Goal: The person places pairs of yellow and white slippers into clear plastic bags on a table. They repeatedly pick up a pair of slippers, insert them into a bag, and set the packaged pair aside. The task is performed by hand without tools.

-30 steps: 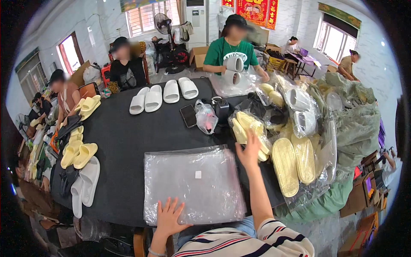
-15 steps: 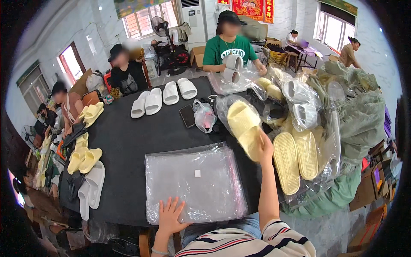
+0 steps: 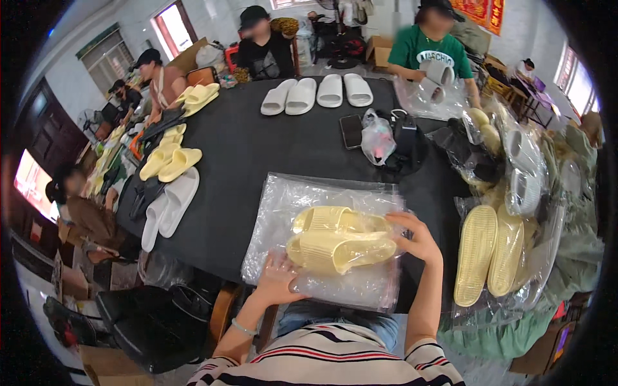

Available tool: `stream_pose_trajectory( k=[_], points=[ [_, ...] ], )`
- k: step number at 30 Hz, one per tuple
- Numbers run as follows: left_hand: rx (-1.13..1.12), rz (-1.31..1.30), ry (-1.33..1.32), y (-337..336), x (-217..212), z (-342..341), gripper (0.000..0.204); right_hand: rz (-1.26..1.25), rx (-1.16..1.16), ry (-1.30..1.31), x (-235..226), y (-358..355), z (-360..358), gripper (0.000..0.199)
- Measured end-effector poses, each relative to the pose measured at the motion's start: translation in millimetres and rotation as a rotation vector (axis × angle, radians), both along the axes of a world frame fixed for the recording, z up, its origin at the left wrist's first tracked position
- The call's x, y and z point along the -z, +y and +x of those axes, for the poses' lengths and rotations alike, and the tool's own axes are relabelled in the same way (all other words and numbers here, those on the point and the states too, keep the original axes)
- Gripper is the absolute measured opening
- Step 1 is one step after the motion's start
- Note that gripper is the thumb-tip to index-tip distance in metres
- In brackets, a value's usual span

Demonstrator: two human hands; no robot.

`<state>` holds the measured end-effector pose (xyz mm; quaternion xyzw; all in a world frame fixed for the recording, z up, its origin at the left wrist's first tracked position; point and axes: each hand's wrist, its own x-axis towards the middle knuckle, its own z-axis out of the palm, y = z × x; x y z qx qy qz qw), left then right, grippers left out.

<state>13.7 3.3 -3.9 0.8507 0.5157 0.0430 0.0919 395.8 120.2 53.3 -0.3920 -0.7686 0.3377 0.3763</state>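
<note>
Yellow slippers (image 3: 341, 243) lie stacked on clear plastic bags (image 3: 322, 193) at the table's (image 3: 257, 154) near edge. Left hand (image 3: 278, 278) flat, right hand (image 3: 418, 237) apparently gripping; slick film may let them slide.

Bare counter (image 3: 257, 151) lies open at frame centre and centre-left; a white bag (image 3: 376, 138) and black pouch (image 3: 405, 138) block upper right; bagged slippers (image 3: 492, 254) crowd the right.

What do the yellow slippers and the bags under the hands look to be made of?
Yellow slippers: likely moulded foam or soft rubber, matte, thick ribbed soles, one piece. Clear bags: thin plastic film, glossy, crinkled, see-through to the black table. Left hand presses the bags; right hand holds the slippers.
</note>
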Motion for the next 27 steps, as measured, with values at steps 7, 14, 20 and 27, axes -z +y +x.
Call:
stream_pose_trajectory(
  k=[7,14,20,27],
  points=[
    [-0.06,-0.111,-0.517,2.0,-0.3,-15.6,0.088,-0.419,0.264,0.001,39.7,13.9,44.6,0.037],
    [-0.614,-0.262,-1.416,6.1,21.1,-19.0,0.023,-0.321,-0.223,0.076,28.5,0.4,22.4,0.043],
    [-0.647,-0.167,-1.644,8.5,19.0,-18.6,0.021,-0.415,-0.066,0.362,38.2,5.3,19.1,0.041],
    [-0.471,-0.208,-2.097,5.4,-25.9,-34.4,0.024,-0.35,-0.391,0.997,19.6,-3.5,-15.3,0.052]
  ],
)
